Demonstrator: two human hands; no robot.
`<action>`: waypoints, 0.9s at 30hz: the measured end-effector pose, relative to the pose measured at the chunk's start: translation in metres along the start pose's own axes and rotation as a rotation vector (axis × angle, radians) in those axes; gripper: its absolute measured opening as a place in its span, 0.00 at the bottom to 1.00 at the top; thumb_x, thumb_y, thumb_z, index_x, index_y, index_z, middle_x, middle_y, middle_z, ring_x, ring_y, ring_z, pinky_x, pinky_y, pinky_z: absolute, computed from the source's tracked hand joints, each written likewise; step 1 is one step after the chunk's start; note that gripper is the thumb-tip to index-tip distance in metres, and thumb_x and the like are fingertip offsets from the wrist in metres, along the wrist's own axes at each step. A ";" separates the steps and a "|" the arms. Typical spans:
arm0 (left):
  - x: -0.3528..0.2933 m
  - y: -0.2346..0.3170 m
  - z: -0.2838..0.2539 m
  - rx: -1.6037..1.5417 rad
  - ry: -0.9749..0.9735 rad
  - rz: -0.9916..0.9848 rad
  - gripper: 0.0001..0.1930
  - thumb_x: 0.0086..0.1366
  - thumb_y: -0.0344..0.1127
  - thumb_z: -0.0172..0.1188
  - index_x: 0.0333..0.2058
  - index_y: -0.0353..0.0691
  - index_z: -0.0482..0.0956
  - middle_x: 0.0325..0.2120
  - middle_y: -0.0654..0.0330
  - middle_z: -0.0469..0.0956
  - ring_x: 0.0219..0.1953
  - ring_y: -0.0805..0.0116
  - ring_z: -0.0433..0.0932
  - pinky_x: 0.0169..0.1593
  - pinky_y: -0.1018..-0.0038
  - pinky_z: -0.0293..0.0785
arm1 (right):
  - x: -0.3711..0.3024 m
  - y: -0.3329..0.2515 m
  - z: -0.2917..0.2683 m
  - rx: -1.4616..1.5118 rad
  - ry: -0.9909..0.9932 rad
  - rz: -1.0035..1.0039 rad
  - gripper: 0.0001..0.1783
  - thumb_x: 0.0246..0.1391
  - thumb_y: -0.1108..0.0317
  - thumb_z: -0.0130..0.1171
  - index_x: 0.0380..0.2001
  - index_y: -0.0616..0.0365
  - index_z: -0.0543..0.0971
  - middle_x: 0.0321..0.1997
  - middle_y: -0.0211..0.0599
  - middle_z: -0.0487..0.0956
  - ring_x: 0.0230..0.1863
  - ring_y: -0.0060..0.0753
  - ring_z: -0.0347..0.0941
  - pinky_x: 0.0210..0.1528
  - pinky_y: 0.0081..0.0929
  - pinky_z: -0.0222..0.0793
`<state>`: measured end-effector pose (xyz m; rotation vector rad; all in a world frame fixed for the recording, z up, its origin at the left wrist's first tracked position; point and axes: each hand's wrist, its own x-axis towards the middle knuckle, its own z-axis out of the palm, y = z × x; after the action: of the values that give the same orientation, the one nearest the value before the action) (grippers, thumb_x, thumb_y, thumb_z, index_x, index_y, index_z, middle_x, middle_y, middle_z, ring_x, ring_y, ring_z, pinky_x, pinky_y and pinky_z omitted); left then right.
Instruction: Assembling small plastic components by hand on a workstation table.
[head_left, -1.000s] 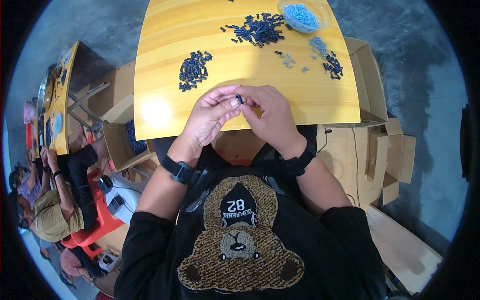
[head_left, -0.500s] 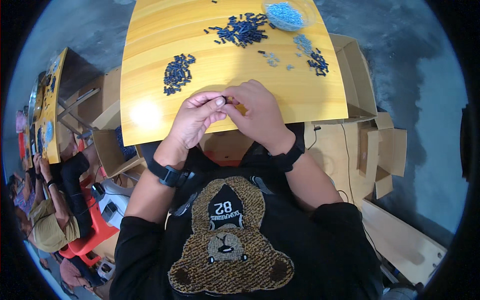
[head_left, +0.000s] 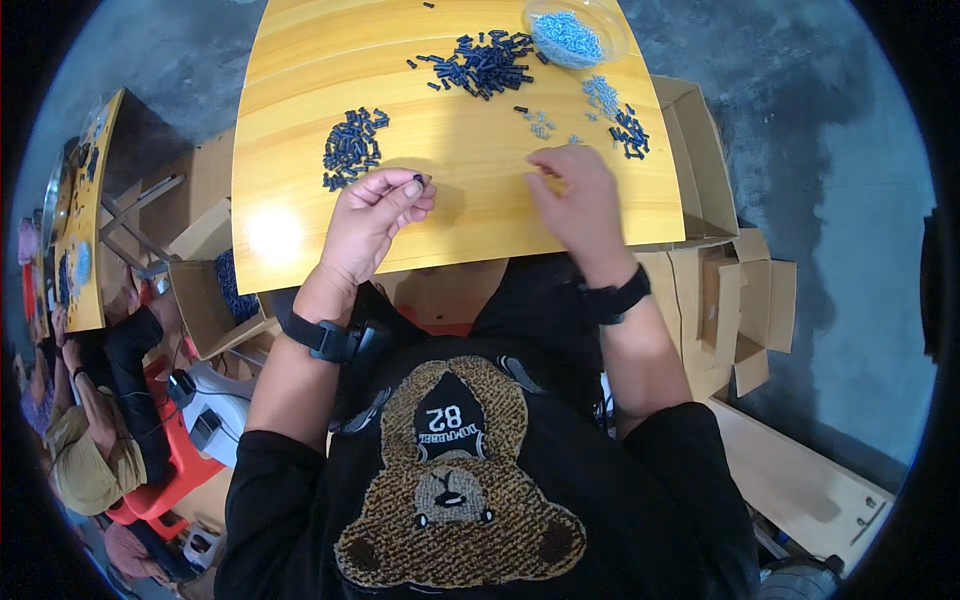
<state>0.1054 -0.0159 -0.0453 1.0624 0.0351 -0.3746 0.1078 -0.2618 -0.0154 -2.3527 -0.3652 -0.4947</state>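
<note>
Above the table's near edge, my left hand (head_left: 385, 210) is closed, pinching a small black plastic piece (head_left: 419, 180) between thumb and fingertips. Only the piece's dark end shows. My right hand (head_left: 583, 200) hovers over the table to the right, a little blurred, thumb and index finger apart with nothing visible between them. Just beyond it lie loose silver screws (head_left: 541, 127) and a small pile of black pieces (head_left: 630, 134). One heap of black pieces (head_left: 352, 148) is beside my left hand; a larger heap of black pieces (head_left: 484, 66) sits farther back.
A clear round bowl (head_left: 619, 45) of bluish screws stands at the far right of the yellow wooden table (head_left: 470, 230), near a screw pile (head_left: 601, 94). Cardboard boxes stand right (head_left: 700, 160) and left (head_left: 195, 305). Another person (head_left: 100, 455) sits at a table on the left.
My hands were together at the black piece. The right hand has let go and moved right toward the screws; the left keeps the piece and has shifted slightly left.
</note>
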 end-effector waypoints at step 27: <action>0.000 0.003 -0.002 -0.029 -0.043 -0.022 0.07 0.63 0.28 0.53 0.39 0.34 0.75 0.34 0.58 0.78 0.35 0.72 0.76 0.40 0.78 0.73 | 0.043 0.042 -0.010 -0.181 -0.133 0.042 0.03 0.42 0.74 0.57 0.22 0.59 0.79 0.26 0.42 0.77 0.33 0.45 0.72 0.38 0.36 0.69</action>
<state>0.1067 -0.0127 -0.0435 1.0257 0.0138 -0.4162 0.1592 -0.2933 -0.0139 -2.5710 -0.3435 -0.3652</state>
